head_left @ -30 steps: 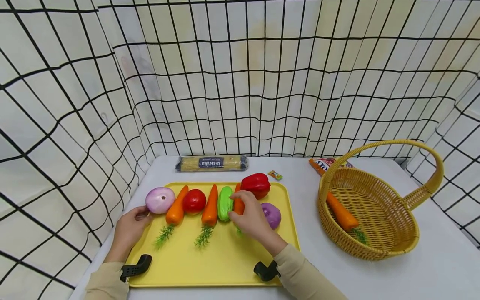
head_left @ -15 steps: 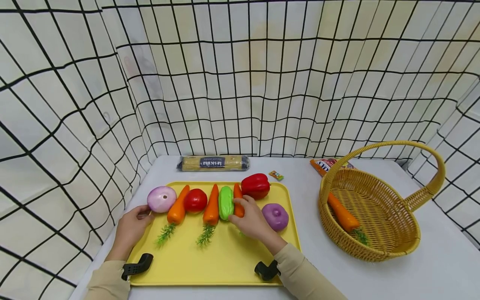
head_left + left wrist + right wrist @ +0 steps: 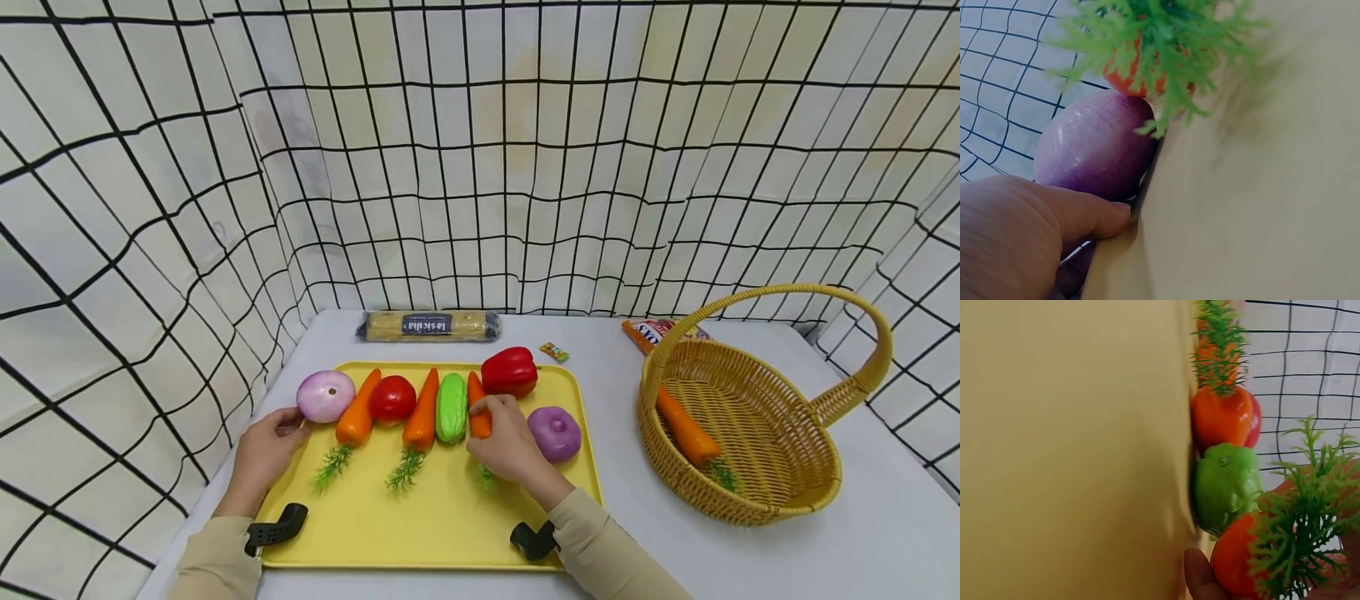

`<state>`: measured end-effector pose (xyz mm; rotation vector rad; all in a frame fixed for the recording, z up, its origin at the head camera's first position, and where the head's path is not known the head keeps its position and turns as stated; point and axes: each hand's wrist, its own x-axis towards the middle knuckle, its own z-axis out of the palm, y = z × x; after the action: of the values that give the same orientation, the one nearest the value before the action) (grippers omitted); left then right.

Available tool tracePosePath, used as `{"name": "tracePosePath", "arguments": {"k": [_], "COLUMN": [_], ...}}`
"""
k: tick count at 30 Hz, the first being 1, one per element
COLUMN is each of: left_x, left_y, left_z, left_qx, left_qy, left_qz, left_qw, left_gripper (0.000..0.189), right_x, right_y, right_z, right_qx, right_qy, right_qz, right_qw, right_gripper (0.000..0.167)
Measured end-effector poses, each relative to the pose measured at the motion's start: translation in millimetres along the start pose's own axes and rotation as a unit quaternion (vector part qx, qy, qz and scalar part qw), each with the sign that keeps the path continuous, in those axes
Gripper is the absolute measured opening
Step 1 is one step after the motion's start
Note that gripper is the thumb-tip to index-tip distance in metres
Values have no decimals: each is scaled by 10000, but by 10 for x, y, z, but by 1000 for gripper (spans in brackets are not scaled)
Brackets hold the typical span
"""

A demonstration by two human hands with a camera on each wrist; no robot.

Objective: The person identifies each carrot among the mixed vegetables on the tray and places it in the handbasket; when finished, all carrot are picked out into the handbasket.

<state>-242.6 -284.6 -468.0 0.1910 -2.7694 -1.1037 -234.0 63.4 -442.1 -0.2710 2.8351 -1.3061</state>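
In the head view my left hand [image 3: 264,454] grips the left edge of a yellow tray [image 3: 375,533], beside a purple onion [image 3: 326,397]. The left wrist view shows its thumb [image 3: 1100,215] on the rim, just under the onion. My right hand [image 3: 510,442] pinches an orange carrot [image 3: 480,423] between thumb and fingers, its green leaves [image 3: 1304,544] hanging over the fingers in the right wrist view. A light-green cucumber [image 3: 452,408] lies left of this carrot. Further left on the tray are a second carrot [image 3: 420,421], a tomato [image 3: 392,400] and a third carrot [image 3: 356,421].
A red bell pepper [image 3: 510,372] and a round purple vegetable [image 3: 555,434] lie at the tray's right. The handled wicker basket [image 3: 667,471] holds another carrot [image 3: 690,433]. Behind are a spaghetti pack [image 3: 427,326], a small wrapper [image 3: 554,352] and an orange packet [image 3: 642,336]; black netting encloses the table.
My right fingers have drawn off the cucumber and closed round the carrot beside it. More of the purple vegetable shows on the right. The left hand stays at the tray edge.
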Motion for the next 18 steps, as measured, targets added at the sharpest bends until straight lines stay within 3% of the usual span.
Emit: {"name": "tracePosePath", "arguments": {"k": [6, 10, 13, 18], "left_x": [-16, -7, 3, -5], "left_y": [-26, -35, -26, -3], "left_z": [-25, -20, 13, 8], "left_qx": [-9, -45, -59, -29], "left_qy": [105, 113, 125, 154], "left_qz": [-63, -67, -48, -19], "left_qw": [9999, 9999, 9999, 9999], "left_gripper": [42, 42, 41, 40], "right_x": [7, -27, -84, -213], "right_y": [-149, -264, -313, -277], "right_z": [-118, -256, -367, -498], "right_qx": [183, 305, 620, 1156], "right_qy": [287, 525, 732, 1081], "right_qz": [-100, -361, -582, -839], "right_qw": [9994, 9975, 9937, 9838], "right_gripper": [32, 43, 52, 46]}}
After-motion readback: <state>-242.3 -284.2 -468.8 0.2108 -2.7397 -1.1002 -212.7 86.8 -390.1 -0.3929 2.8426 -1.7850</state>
